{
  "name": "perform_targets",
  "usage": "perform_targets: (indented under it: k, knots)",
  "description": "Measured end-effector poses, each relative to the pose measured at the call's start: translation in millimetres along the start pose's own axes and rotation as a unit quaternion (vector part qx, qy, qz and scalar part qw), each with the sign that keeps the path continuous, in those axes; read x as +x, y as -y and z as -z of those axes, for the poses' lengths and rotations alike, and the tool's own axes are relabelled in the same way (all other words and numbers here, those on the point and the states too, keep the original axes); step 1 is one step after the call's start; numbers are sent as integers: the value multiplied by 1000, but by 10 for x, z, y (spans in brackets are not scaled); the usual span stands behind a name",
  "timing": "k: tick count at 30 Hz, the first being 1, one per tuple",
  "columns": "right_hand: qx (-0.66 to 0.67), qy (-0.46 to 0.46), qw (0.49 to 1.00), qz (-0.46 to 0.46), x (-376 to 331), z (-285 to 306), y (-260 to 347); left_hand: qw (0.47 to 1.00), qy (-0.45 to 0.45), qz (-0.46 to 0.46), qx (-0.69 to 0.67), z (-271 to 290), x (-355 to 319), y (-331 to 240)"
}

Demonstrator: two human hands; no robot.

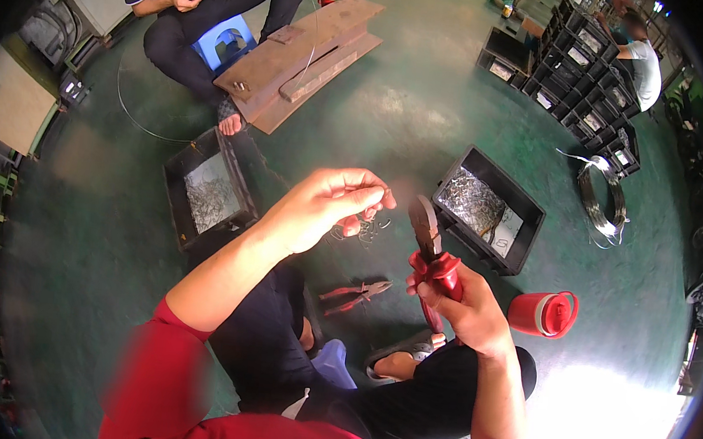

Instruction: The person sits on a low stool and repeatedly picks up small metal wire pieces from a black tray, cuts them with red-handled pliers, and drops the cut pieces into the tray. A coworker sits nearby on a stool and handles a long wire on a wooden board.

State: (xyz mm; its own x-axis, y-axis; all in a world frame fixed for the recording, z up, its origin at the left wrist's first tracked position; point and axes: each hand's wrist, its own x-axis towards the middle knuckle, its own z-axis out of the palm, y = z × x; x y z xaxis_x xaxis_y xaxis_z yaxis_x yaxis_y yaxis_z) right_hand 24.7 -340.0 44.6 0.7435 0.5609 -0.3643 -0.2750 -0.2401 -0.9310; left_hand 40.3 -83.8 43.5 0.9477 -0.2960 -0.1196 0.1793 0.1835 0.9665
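My left hand (328, 205) is raised in front of me, fingers pinched around a small bundle of thin bent wire pieces (367, 225). My right hand (461, 298) grips red-handled pliers (432, 251), whose dark jaws point up toward the wire, a short gap away. A second pair of red-handled pliers (355, 294) lies on the green floor below my hands. I am seated, with my dark-trousered legs under my arms.
Two black crates hold wire pieces: one at left (209, 192), one at right (488, 210). A red jug (544, 312) lies by my right knee. Wire coils (600, 202) lie farther right. A seated person (212, 2) works at rusty steel plates (307, 55); another person (640, 65) sits by stacked crates.
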Motion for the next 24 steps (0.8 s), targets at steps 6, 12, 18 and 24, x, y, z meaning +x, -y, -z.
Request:
perform_targets:
  k: [6, 12, 18, 24]
  knots:
    - [-60, -1, 998, 13, 26, -47, -17, 999, 16, 32, -9, -8, 5, -12]
    - [-88, -7, 996, 2, 38, -50, -60, 998, 16, -9, 67, -61, -2, -14]
    - [-69, -2, 998, 0, 26, -75, -52, 991, 11, -32, 129, -79, -13, 32]
    - [-66, -13, 998, 0, 18, -79, -61, 974, -33, -95, 203, -75, -12, 63]
